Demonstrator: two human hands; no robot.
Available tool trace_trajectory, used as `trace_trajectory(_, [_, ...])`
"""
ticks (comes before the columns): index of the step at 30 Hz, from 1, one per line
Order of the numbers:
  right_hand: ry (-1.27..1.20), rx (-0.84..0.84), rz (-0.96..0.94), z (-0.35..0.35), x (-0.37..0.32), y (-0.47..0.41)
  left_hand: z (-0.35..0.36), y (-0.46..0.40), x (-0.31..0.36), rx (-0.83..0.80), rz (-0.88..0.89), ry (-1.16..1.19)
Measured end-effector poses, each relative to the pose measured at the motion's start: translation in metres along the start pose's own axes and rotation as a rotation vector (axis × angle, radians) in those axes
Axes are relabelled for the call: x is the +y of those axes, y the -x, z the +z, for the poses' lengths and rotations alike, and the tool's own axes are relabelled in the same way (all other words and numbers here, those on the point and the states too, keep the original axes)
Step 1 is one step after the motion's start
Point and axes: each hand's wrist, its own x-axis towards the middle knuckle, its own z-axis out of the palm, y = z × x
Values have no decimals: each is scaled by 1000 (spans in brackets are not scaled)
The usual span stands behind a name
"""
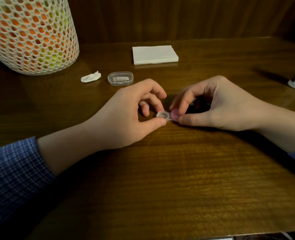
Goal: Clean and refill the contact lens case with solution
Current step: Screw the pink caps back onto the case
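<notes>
While left hand (126, 110) pinches one lens case (167, 116), right hand (221, 104) grips one pink cap (175, 113).

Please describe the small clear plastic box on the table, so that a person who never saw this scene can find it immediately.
Start at the large white mesh basket at the back left of the brown wooden table. To its right lies a crumpled white tissue, and next comes the small clear oval plastic box. Unlike its white paper neighbours, it is transparent and rounded.
</notes>
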Motion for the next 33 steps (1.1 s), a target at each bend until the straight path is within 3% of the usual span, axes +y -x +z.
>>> trace_trajectory(33, [153, 39, -75, 5, 0, 3, 0, 0, 1, 1, -4, -19])
